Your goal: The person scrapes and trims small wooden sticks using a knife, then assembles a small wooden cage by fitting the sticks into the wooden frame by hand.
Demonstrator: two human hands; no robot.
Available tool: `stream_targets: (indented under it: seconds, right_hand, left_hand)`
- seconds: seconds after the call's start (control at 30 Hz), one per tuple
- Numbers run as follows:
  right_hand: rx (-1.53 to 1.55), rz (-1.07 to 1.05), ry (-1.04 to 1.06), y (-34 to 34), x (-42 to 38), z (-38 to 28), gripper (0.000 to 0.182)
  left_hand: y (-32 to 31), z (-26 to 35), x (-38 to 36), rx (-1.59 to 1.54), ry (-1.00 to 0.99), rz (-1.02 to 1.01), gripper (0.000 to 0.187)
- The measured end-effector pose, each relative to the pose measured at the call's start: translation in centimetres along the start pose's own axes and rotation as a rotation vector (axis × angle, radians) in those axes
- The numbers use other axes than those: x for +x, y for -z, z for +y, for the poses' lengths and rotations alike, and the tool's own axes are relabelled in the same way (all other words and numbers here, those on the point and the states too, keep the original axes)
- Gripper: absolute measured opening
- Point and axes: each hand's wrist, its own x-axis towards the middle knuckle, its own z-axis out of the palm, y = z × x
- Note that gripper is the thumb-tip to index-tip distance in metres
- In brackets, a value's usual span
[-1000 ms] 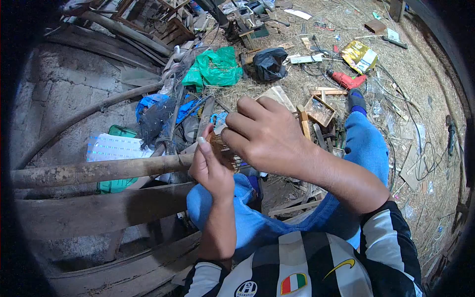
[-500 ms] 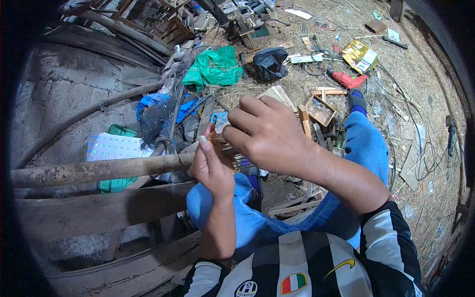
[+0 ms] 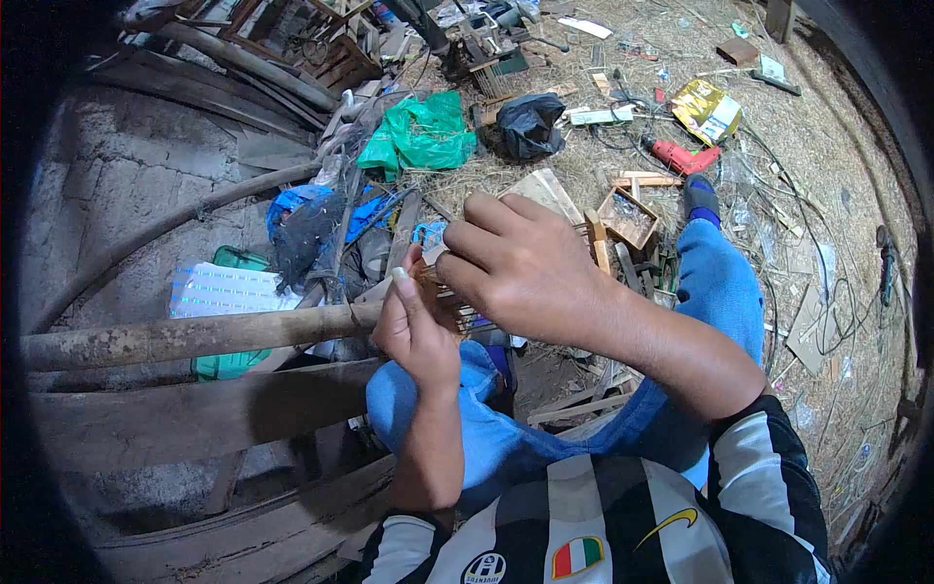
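Observation:
My left hand (image 3: 418,329) is closed on a brown wooden piece with thin bars (image 3: 450,304), its thumb pointing up along the near side. From above, my right hand (image 3: 525,258) bends over the same piece, fingers curled down against it close to the left thumb. Most of the piece is hidden behind the right hand, so I cannot tell its full shape. Just past the right knuckles a light wooden bar (image 3: 598,241) shows, with thin rods reaching toward it. Both hands are above my knees, beside a bamboo pole (image 3: 195,336).
A red power drill (image 3: 681,156) lies near my foot on the straw-covered floor. Farther off are a green plastic bag (image 3: 423,134), a black bag (image 3: 530,127) and a yellow packet (image 3: 707,110). A small wooden box (image 3: 630,216) stands among wood scraps and cables.
My right hand has shifted very slightly at the held piece. The left hand keeps its hold almost unchanged.

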Motion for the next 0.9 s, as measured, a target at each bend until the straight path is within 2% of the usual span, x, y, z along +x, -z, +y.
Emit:
stream_targets:
  seconds: [0.2,0.33,0.43,0.83,0.9]
  right_hand:
    - [-0.007,0.005,-0.013,0.17,0.19,-0.23,0.016]
    - [0.014,-0.025,0.001,0.2,0.1,-0.15,0.017]
    - [0.065,0.026,0.009,-0.2,-0.05,-0.08,0.019]
    - [0.093,-0.049,-0.012,-0.09,-0.11,-0.31,0.018]
    - [0.126,0.077,0.015,-0.61,-0.23,-0.2,0.016]
  left_hand:
    - [-0.01,-0.12,0.06,0.07,-0.061,0.005,0.039]
    - [0.07,-0.18,0.02,0.035,-0.025,0.012,0.038]
    - [0.02,-0.09,0.0,0.056,-0.044,0.01,0.038]
    - [-0.27,-0.13,-0.31,0.056,-0.061,0.002,0.038]
    - [-0.22,-0.22,-0.33,0.019,-0.036,-0.003,0.038]
